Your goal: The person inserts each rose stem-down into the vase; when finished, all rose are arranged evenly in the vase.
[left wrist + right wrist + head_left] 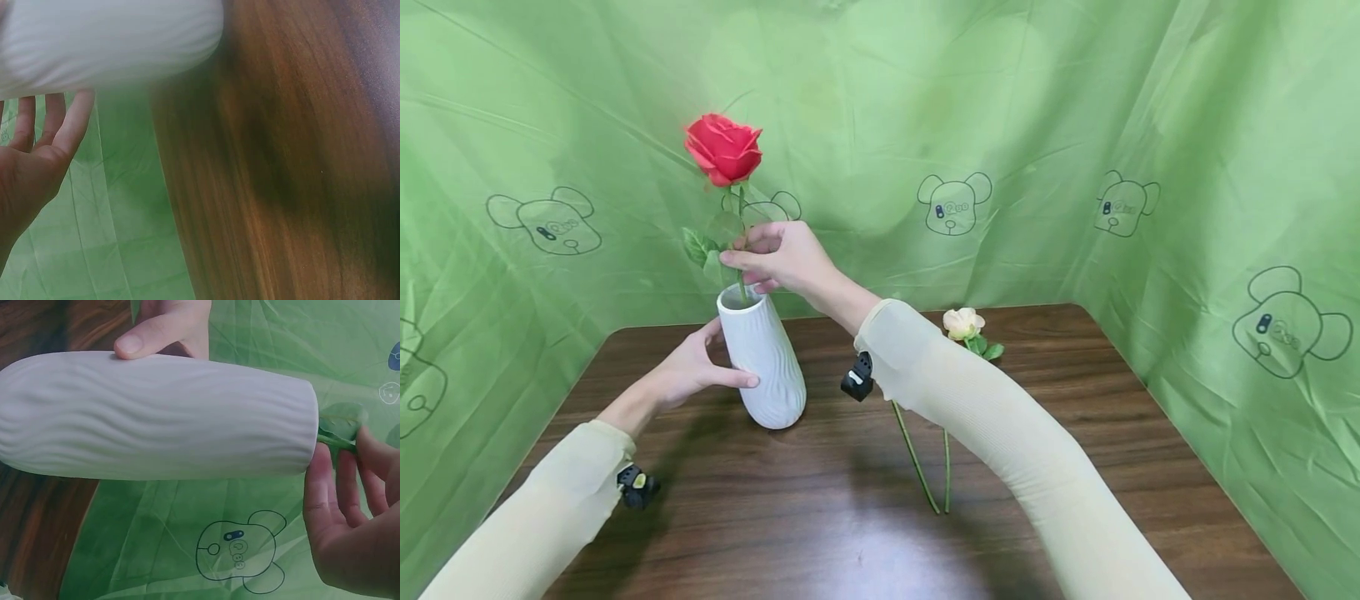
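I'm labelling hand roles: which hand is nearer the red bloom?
Right: the right hand pinches the stem below the red bloom; the left hand is farther down, holding the side of the white vase.

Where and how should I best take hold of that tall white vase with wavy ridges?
Probably around the mid-body of the tall, white, ceramic-looking vase with wavy ridges, from the left, where the left hand holds it. Its rounded side suits a wrapping hold, and gripping there keeps the open mouth free for the green stem of the layered red rose, pinched by the right hand.
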Motion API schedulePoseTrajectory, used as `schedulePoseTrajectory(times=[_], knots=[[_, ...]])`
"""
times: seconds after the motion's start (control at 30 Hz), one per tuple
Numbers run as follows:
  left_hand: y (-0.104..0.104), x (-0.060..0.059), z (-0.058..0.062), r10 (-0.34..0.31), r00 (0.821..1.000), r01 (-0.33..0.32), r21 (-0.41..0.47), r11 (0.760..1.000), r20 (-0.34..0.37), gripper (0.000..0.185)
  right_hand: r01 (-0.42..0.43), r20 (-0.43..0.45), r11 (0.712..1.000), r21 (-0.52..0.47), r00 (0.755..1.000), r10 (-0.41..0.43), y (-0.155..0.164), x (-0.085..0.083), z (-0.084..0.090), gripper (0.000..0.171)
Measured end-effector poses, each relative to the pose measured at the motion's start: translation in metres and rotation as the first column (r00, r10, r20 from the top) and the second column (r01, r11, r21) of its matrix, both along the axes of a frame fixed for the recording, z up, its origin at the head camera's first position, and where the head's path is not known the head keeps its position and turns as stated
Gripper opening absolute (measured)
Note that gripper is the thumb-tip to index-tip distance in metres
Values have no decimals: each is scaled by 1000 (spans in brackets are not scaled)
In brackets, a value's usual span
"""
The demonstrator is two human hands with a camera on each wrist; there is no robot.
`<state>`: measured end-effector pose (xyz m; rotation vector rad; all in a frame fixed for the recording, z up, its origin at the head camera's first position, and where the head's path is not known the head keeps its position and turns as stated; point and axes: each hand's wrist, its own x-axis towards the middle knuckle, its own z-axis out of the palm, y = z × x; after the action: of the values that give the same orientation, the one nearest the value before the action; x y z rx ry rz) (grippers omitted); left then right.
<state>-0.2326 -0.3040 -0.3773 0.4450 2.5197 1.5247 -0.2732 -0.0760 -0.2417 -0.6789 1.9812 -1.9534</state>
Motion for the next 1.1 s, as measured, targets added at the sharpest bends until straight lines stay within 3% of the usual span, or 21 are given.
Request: schedulePoseTrajectory(times=[0.23, 0.5, 0.73, 1.1], knots=[[0, 0, -1, -11, 1000, 11, 26, 1000, 6, 89, 40, 38, 999, 20, 998, -40, -2, -1, 2, 44], [1, 0, -2, -7, 1000, 7, 46, 999, 11, 90, 83, 72, 996, 37, 994, -85, -1, -3, 3, 39], [3, 0, 0, -2, 1000, 1, 43, 999, 5, 88, 94, 146, 993, 68, 984, -103, 5, -3, 10, 63], [2, 0, 0, 4, 1000, -4, 13, 1000, -9, 86, 70, 183, 997, -44, 981, -61, 22, -6, 13, 38]])
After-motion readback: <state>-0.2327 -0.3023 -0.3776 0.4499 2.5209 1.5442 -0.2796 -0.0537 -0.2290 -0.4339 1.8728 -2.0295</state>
